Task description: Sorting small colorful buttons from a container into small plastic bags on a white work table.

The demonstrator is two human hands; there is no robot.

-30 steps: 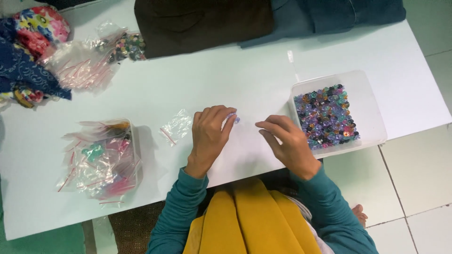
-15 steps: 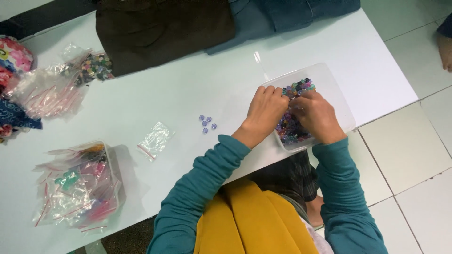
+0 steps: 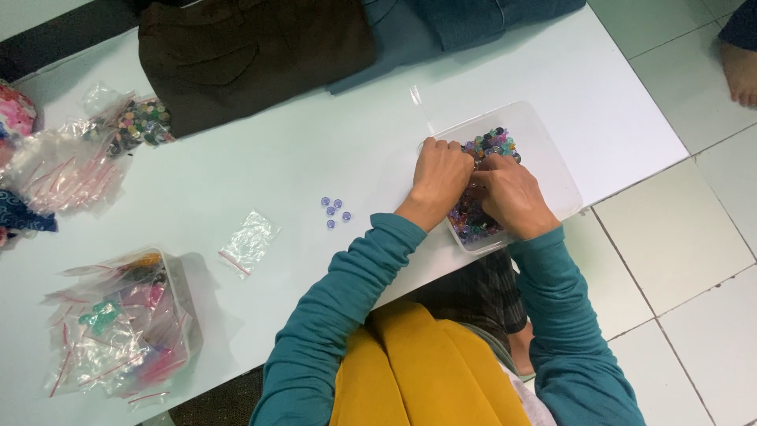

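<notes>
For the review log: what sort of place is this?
Probably a small craft or packing workspace: a white table on tiled floor, a clear tub of beads, and piles of small zip bags.

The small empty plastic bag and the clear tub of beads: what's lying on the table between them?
In the head view, a cluster of purple beads lies between the small plastic bag and the bead tub.

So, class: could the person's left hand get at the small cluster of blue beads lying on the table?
Probably yes: the left hand is in the bead tray, and bare table lies between it and the blue beads.

five loose beads [image 3: 334, 211], one bead tray [image 3: 552, 158], two hands [image 3: 477, 185]
</notes>
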